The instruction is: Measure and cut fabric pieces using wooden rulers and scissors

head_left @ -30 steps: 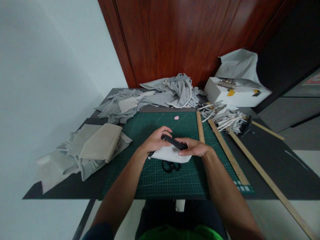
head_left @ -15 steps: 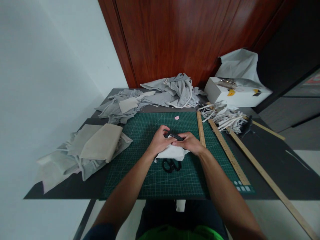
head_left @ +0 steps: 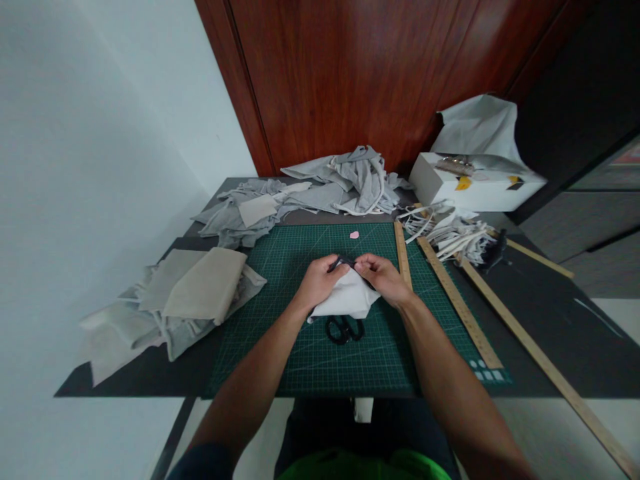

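My left hand [head_left: 316, 282] and my right hand [head_left: 383, 278] meet over the middle of a green cutting mat [head_left: 300, 347]. Together they pinch the far edge of a folded white fabric piece [head_left: 345, 299], where a thin black strip [head_left: 342, 261] shows between the fingertips. Black-handled scissors [head_left: 343, 329] lie on the mat just below the fabric, partly under it. A small pink chalk piece [head_left: 355, 235] sits further back on the mat.
Folded beige and grey fabric [head_left: 200, 290] lies to the left, a crumpled grey fabric heap [head_left: 320, 187] at the back. Wooden rulers [head_left: 457, 303] run along the right. White strips [head_left: 450, 233] and a white box [head_left: 475, 183] sit at the back right.
Both hands have come closer together and shifted to the far edge of the white fabric. The black strip, earlier lying across the fabric, now shows only between the fingertips.
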The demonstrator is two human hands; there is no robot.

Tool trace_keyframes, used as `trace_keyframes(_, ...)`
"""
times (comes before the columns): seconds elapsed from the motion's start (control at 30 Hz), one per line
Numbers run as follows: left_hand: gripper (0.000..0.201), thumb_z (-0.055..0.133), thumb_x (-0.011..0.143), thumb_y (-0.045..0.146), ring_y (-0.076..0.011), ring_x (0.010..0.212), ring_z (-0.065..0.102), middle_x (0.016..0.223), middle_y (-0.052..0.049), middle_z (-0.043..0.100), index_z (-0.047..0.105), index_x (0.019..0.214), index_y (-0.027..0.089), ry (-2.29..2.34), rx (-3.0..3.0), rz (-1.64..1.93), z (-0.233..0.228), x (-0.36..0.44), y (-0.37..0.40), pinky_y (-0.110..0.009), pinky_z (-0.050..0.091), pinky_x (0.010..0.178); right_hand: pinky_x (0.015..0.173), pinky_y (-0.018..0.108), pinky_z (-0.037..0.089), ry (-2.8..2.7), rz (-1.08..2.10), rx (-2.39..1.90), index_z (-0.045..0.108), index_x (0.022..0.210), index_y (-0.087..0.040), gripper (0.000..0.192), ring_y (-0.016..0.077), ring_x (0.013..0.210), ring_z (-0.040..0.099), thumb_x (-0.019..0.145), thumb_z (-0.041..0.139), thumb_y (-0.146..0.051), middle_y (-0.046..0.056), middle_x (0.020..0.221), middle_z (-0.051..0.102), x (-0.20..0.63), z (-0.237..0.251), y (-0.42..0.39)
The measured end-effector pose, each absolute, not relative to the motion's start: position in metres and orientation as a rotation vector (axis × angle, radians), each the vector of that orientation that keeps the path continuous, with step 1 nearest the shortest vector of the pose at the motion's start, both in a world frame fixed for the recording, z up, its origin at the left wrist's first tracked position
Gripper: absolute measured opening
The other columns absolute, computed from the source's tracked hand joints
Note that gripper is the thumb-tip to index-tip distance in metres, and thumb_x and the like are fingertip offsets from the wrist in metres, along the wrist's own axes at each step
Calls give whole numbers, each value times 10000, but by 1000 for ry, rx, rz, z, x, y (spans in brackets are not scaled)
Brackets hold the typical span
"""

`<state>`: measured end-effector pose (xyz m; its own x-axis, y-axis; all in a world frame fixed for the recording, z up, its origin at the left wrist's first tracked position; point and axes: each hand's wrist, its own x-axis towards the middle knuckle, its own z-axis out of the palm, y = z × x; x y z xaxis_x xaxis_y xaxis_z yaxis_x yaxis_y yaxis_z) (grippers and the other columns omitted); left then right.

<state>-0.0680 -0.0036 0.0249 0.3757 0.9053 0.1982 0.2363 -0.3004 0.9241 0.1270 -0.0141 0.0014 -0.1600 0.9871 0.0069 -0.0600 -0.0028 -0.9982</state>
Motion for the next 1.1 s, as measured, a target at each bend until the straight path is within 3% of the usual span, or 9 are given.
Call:
trace_keyframes(0.1, 326, 581, 932, 438, -116, 672, 475, 699, 39, 532, 566, 738, 176, 1027, 1781, 995, 21, -66, -3, -241, 346, 616, 517, 253, 279, -1387, 1317, -1097, 637, 861, -221, 496, 107, 560, 383, 753, 777, -685, -63, 629, 469, 129, 3, -15)
trace_keyframes(0.33, 491, 520, 991, 493, -112, 618, 435, 608, 45, 444, 511, 614, 178, 1102, 1951, 843, 22, -65, -8, -271, 295, 599, 700, 288, 418, -1603, 1183, -1087, 638, 855, -216, 449, 149, 759, 517, 640, 918, -493, -25, 812, 602, 128, 10, -18)
trace_keyframes(0.63, 385, 544, 990, 398, -132, 687, 491, 689, 29, 504, 488, 670, 193, 1132, 2023, 929, 28, -63, -12, -276, 356, 660, 684, 286, 429, -1413, 1323, -1018, 679, 868, -208, 432, 146, 728, 545, 674, 901, -523, -14, 798, 638, 126, 15, -22)
trace_keyframes(0.8, 194, 542, 995, 356, -153, 791, 594, 870, 0, 668, 643, 968, 193, 1108, 1981, 899, 30, -63, -14, -267, 425, 719, 592, 256, 390, -1313, 1398, -1028, 684, 950, -216, 463, 131, 652, 522, 738, 845, -595, -15, 766, 642, 126, 16, -23)
trace_keyframes(0.93, 233, 466, 1020, 290, -165, 791, 632, 883, -22, 704, 675, 1012, 188, 1061, 2019, 864, 27, -61, -18, -287, 473, 769, 572, 246, 381, -1369, 1476, -1025, 730, 969, -197, 500, 130, 649, 524, 757, 812, -642, -7, 761, 659, 125, 17, -26)
trace_keyframes(1.03, 322, 443, 987, 171, -194, 1018, 679, 1103, -57, 738, 682, 1199, 211, 892, 2028, 892, 23, -58, -21, -321, 497, 936, 582, 246, 390, -1455, 1525, -1045, 770, 946, -167, 501, 132, 661, 548, 724, 853, -609, 8, 786, 697, 127, 19, -28)
trace_keyframes(1.1, 438, 462, 964, 141, -197, 1053, 674, 1116, -57, 731, 619, 1364, 229, 874, 2012, 894, 21, -56, -21, -324, 495, 963, 543, 240, 348, -1461, 1532, -1097, 782, 874, -149, 475, 115, 602, 520, 719, 863, -590, 2, 718, 685, 129, 18, -28)
